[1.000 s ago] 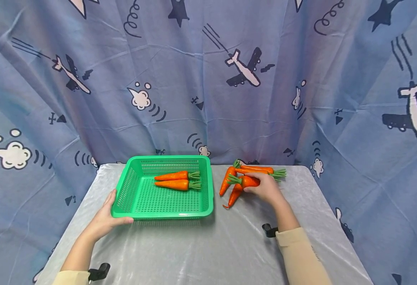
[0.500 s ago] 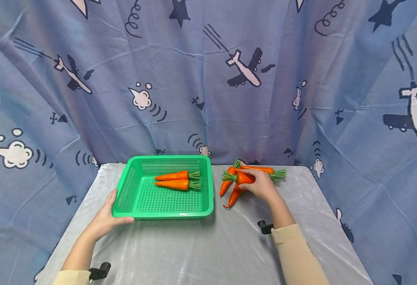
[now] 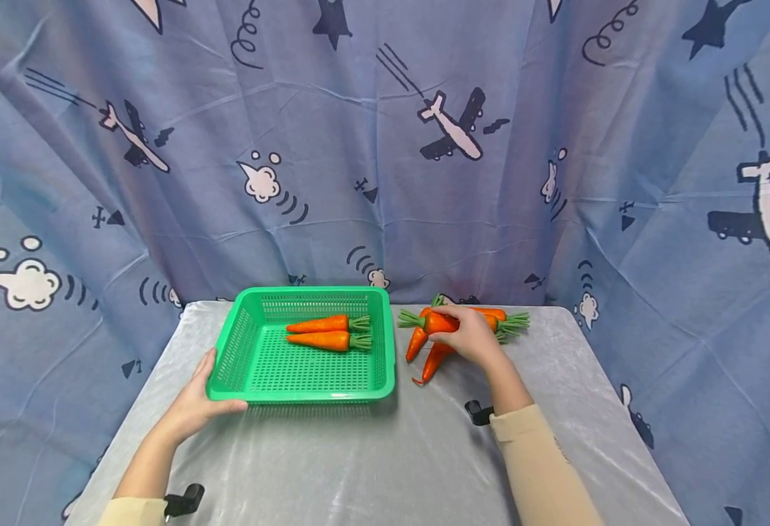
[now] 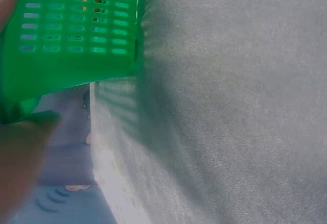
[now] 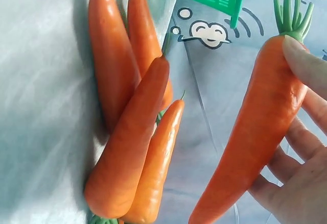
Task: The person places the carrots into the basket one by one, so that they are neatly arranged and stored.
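In the head view, my left hand holds the near left corner of a green plastic basket, its thumb along the front and its fingers at the left side. Two carrots lie side by side inside, the rear carrot and the front carrot, green tops pointing right. My right hand grips a carrot near its leafy top, raised above a pile. Several carrots make up that pile, among them a front carrot and a back one. The hand partly hides them.
A grey cloth-covered table bears everything. Behind and beside it hangs a blue curtain with airplane prints. The pile lies just right of the basket, near the table's back edge.
My right hand has lifted a carrot off the pile and moved it left, toward the basket. The left hand and the basket have stayed in place.
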